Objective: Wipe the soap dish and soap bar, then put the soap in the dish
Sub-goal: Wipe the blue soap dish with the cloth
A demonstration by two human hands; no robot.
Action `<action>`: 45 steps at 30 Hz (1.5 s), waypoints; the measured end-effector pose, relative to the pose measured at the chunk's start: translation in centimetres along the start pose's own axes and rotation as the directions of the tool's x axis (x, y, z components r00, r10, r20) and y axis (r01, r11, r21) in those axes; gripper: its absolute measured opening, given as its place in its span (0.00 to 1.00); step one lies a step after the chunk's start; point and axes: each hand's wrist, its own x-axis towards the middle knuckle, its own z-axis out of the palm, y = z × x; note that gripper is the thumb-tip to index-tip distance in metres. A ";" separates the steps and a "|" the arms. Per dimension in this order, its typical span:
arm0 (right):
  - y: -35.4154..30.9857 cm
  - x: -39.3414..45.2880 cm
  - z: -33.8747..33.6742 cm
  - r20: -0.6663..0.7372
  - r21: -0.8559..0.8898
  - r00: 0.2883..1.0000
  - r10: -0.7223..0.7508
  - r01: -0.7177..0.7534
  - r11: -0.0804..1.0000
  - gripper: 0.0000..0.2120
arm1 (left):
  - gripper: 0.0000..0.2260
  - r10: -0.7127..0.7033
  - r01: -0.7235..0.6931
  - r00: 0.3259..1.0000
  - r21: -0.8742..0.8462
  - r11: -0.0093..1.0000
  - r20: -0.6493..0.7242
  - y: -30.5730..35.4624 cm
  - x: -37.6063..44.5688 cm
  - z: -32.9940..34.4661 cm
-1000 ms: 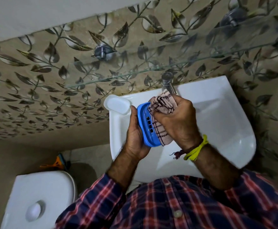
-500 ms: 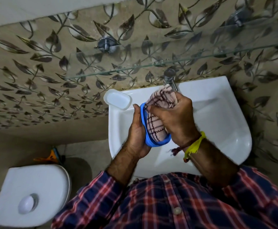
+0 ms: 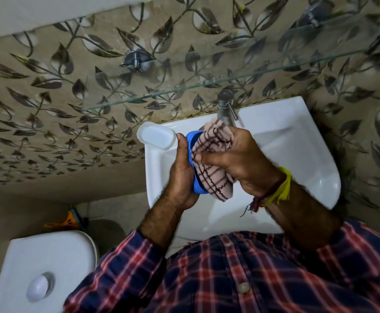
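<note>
Cloth shifted deeper into blue soap dish; L hand grips dish, R hand grips cloth.

I am holding a smooth blue plastic soap dish and a soft checked pink woven cloth; the glossy white ceramic basin is shining below.

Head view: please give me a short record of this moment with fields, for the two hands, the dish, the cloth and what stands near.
left hand: grips the blue soap dish from its left side, held on edge above the sink
right hand: presses the checked cloth into the dish
white lid: lies on the sink's back left corner
tap: behind the hands
soap bar: not seen
stage: dish being wiped
</note>
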 end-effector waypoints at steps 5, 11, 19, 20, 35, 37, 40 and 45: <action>-0.6 0.5 -0.2 -0.123 0.104 0.991 0.051 -0.038 0.994 0.14 | 0.34 -0.005 0.006 1.000 0.033 0.999 -0.025 -0.4 -0.2 1.0; -0.1 -0.6 0.0 0.067 -0.040 0.997 0.034 -0.032 0.999 0.14 | 0.36 0.008 -0.008 1.000 -0.011 1.000 -0.012 0.9 -0.1 0.5; 0.1 -0.4 -0.4 0.128 -0.093 0.991 0.047 -0.035 0.995 0.15 | 0.36 0.016 -0.017 0.999 -0.023 1.000 -0.042 1.5 -0.1 0.7; 0.3 -0.5 -0.5 0.126 -0.096 0.991 0.052 -0.040 0.995 0.16 | 0.35 0.010 -0.011 0.999 -0.017 1.000 -0.047 1.4 -0.1 0.6; 0.4 0.3 -1.0 0.212 -0.116 0.977 -0.004 0.029 0.993 0.17 | 0.37 -0.030 0.030 0.998 0.000 1.000 -0.053 1.2 -0.2 0.0; 0.8 -0.5 -1.0 0.298 -0.187 0.954 0.012 0.046 0.981 0.17 | 0.35 -0.013 0.014 0.998 0.011 1.000 -0.066 1.5 -0.1 -0.2; 1.0 -0.7 -1.1 0.338 -0.198 0.941 0.019 0.052 0.979 0.18 | 0.32 -0.032 0.037 0.996 0.058 0.998 -0.082 1.4 -0.1 -0.4; 1.0 -1.0 -1.1 0.373 -0.198 0.928 -0.005 0.085 0.976 0.18 | 0.32 -0.056 0.064 0.994 0.085 0.994 -0.093 1.7 -0.1 -0.2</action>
